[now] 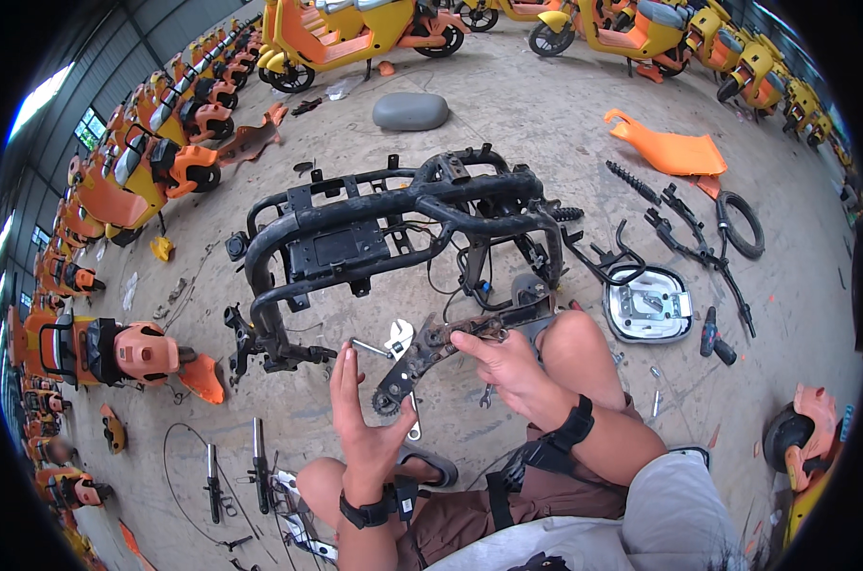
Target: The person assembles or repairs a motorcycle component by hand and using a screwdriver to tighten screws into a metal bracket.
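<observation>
My right hand grips a dark, dirty metal bracket that runs diagonally in front of me, with a toothed round end at the lower left. My left hand is beside that end, fingers extended upward and apart, thumb near or touching it. Behind the bracket on the floor lie a white-headed adjustable wrench and a silver spanner. A small open-ended spanner shows just below my right hand. A large black tubular scooter frame stands on the floor beyond both hands.
Yellow-orange scooters line the back and sides. Around me on the concrete are a grey seat, orange panel, fork parts, a cable coil, an open storage box, a drill and shock absorbers.
</observation>
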